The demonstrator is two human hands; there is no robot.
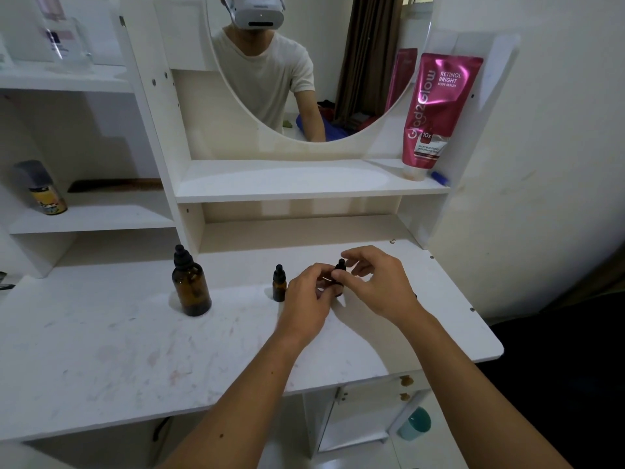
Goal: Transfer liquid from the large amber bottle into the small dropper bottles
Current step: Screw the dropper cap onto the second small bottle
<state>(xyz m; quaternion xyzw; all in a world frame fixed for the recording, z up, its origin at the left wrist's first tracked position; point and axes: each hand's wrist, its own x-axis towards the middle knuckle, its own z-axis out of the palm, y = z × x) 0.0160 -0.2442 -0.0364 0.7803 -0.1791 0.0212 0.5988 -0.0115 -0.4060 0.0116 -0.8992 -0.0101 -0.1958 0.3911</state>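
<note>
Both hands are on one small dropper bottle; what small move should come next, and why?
Probably unscrew its cap: the left hand holds the small dropper bottle while the right hand pinches its black cap, which is on. The large amber bottle stands capped and untouched.

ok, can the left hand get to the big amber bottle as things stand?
Probably yes, once freed. The left hand now holds a small dropper bottle together with the right hand. The big amber bottle stands upright to its left; only the other small bottle stands between.

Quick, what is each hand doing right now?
Left hand: holds the small dropper bottle.
Right hand: pinches its dropper cap.
</note>
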